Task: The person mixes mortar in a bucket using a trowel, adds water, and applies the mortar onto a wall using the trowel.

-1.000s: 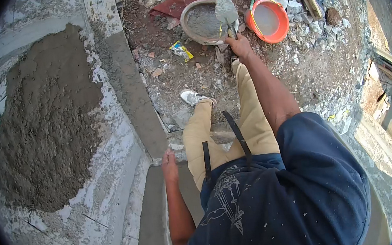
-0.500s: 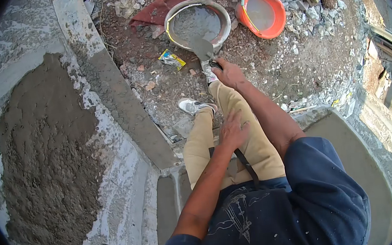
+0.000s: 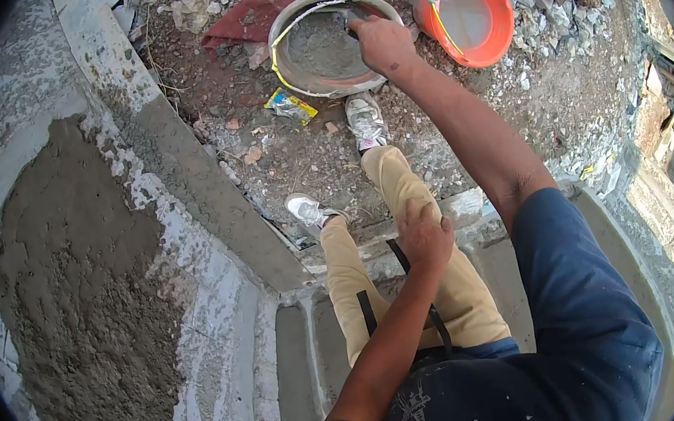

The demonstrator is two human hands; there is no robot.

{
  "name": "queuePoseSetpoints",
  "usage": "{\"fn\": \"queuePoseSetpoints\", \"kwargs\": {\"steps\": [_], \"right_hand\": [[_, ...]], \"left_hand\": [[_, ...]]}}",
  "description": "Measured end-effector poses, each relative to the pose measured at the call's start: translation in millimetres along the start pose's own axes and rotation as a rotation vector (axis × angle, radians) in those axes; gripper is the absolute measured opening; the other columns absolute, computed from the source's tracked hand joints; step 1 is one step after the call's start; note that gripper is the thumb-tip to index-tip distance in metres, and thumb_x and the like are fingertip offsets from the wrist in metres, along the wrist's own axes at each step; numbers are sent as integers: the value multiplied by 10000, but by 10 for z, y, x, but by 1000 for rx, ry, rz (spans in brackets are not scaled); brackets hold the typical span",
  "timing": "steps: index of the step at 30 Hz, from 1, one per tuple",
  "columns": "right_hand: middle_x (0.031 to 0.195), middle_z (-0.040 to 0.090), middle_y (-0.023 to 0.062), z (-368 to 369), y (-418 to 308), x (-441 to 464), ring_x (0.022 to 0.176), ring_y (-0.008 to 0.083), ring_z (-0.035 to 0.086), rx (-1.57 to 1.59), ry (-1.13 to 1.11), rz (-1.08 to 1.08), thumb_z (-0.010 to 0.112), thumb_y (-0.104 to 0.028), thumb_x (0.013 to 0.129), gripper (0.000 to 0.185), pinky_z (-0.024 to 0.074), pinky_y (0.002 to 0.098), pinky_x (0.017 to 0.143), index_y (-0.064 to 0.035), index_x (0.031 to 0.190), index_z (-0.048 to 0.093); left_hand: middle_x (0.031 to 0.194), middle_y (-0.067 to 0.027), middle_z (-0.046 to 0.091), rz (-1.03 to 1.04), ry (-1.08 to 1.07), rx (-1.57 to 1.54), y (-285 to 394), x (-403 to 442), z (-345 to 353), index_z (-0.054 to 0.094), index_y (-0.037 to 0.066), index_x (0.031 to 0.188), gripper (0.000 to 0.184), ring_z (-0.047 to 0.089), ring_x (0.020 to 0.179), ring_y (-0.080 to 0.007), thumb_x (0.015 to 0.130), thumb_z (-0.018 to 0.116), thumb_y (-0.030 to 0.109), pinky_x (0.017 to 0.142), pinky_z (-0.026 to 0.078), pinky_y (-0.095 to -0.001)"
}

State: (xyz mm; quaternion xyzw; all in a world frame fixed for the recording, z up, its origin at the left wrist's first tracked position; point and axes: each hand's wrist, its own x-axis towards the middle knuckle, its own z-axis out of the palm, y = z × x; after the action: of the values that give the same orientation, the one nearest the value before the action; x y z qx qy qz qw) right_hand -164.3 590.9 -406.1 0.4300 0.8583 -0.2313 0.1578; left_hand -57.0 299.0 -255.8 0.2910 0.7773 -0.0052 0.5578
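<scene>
My right hand (image 3: 385, 45) is closed around the dark handle of a trowel (image 3: 348, 23), reaching over a bucket of grey mortar (image 3: 327, 49). Most of the trowel's blade is hidden by the hand or sunk in the mortar; I cannot tell which. A yellow bail (image 3: 277, 61) lies along the bucket's left rim. On my trousers near the knee rests my left hand (image 3: 427, 238), its fingers laid over the cloth with nothing in them.
An orange bucket (image 3: 501, 25) with cloudy water stands right of the mortar. A yellow-blue packet (image 3: 290, 106) and red cloth (image 3: 264, 9) lie on the rubble ground. Wet mortar (image 3: 87, 314) covers the slab at left, beside a concrete curb (image 3: 200, 176).
My right hand has carried the trowel forward, from the bucket's near rim to over the mortar inside. The left hand stays on my leg, now nearer the knee. The view has shifted slightly.
</scene>
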Motion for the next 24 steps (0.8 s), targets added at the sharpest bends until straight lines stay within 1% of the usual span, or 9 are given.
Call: {"fn": "queuePoseSetpoints", "kwargs": {"steps": [6, 9, 12, 15, 18, 19, 20, 22, 24], "right_hand": [[1088, 681, 214, 337, -53, -677, 946, 360, 725, -13, -226, -17, 586, -80, 896, 395, 601, 450, 788, -55, 1289, 559], [1123, 658, 233, 160, 115, -852, 912, 411, 715, -38, -276, -3, 576, -46, 879, 507, 596, 471, 761, -123, 1378, 535], [1015, 691, 230, 261, 134, -725, 1013, 380, 715, 7, -308, 48, 614, -45, 866, 502, 599, 446, 817, -49, 1361, 531], [876, 700, 173, 1011, 149, -358, 844, 318, 733, 344, -131, 118, 633, -72, 888, 489, 589, 415, 657, -54, 1366, 528], [758, 665, 85, 933, -159, -342, 640, 200, 651, 1533, -246, 846, 664, -170, 920, 437, 485, 359, 474, -118, 1340, 554], [737, 618, 20, 851, -148, -402, 519, 116, 513, 1963, -288, 952, 658, -203, 948, 368, 369, 290, 408, -171, 1305, 575], [753, 625, 21, 709, -178, -483, 532, 112, 531, 2126, -265, 957, 650, -212, 955, 316, 383, 277, 411, -167, 1259, 577], [785, 639, 23, 395, -271, -614, 557, 103, 566, 2456, -212, 960, 633, -232, 967, 219, 413, 252, 419, -160, 1167, 581], [820, 657, 42, 348, -439, -333, 581, 111, 585, 2191, -169, 897, 641, -267, 968, 261, 441, 284, 442, -145, 1195, 597]], "left_hand": [[1444, -187, 508, 2, 43, -15, 15, 16, -12, 669, 86, 1234, 467, 496, 1299, -407, 836, 701, 328, 1035, 474, -502], [1450, -176, 508, 12, 48, 50, 55, 56, -31, 670, 95, 1240, 480, 506, 1291, -392, 833, 697, 349, 1020, 474, -506], [1458, -168, 504, -12, 5, 103, 156, 117, -81, 679, 103, 1226, 482, 498, 1306, -379, 825, 700, 369, 1012, 472, -506], [1517, -134, 447, -54, -157, 116, 269, 187, -182, 637, 128, 1299, 504, 405, 1402, -377, 875, 647, 400, 1090, 385, -539], [1503, -121, 461, 2, -43, 159, 192, 181, 33, 633, 131, 1289, 497, 423, 1381, -378, 898, 614, 437, 1071, 392, -540], [1495, -119, 468, -41, -39, -297, 60, 162, 276, 632, 132, 1291, 503, 426, 1378, -379, 903, 606, 451, 1068, 395, -535], [1488, -117, 474, -85, -35, -753, -144, 139, 614, 630, 134, 1293, 509, 428, 1375, -380, 907, 599, 465, 1066, 398, -530], [1481, -115, 481, -131, -56, -972, -240, 111, 771, 625, 136, 1301, 520, 431, 1372, -382, 910, 594, 478, 1066, 402, -524], [1482, -116, 482, -114, -102, -496, -216, 113, 693, 619, 137, 1315, 531, 431, 1372, -383, 907, 602, 476, 1070, 402, -523]]}}
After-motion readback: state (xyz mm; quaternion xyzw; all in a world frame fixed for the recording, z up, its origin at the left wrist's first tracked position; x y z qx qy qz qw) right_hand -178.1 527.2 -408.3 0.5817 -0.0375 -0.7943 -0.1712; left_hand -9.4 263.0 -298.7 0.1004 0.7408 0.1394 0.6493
